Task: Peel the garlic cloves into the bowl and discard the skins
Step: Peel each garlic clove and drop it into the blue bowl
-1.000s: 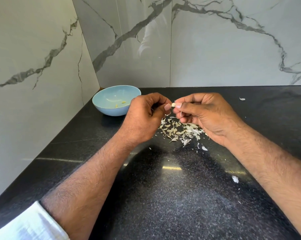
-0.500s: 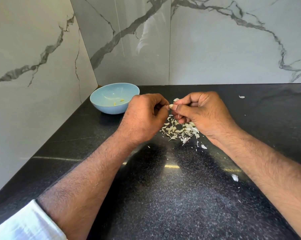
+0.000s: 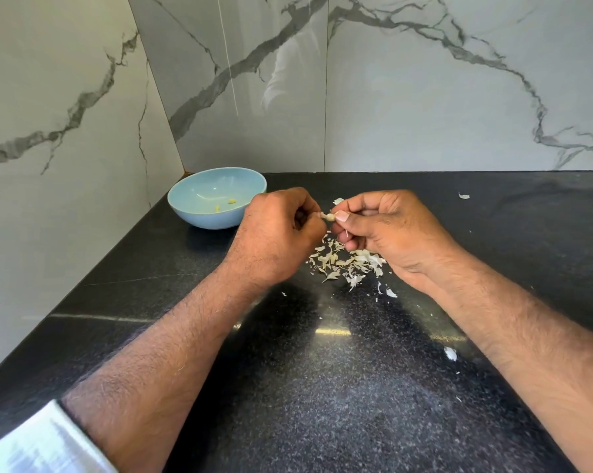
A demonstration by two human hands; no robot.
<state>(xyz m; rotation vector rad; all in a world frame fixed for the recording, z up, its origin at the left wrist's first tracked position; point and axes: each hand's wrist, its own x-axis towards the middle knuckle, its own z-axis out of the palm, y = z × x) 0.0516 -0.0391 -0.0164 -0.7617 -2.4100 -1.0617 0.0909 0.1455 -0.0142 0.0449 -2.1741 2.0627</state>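
A black speckled desk runs into a corner of white marble-veined wall panels, and a light blue bowl sits in that far left corner, just left of the left hand, with two small yellowish peeled pieces lying on its floor. A loose heap of papery skins lies on the desk directly under and between the two hands, partly hidden by the right hand; stray flakes lie apart from it, one at far right, one near the right forearm, and a few small ones just near of the heap. A white sleeve cuff shows at the near left edge. The garlic clove is held in the air above the heap, between the two hands, its long axis roughly level and running left to right; which end is the tip cannot be told. The left hand has its fingers curled, pinching a wisp of skin at the clove's left end. The right hand has its fingers curled too, thumb and forefinger pinching the clove's right end, with a thin shred of skin hanging below the thumb.
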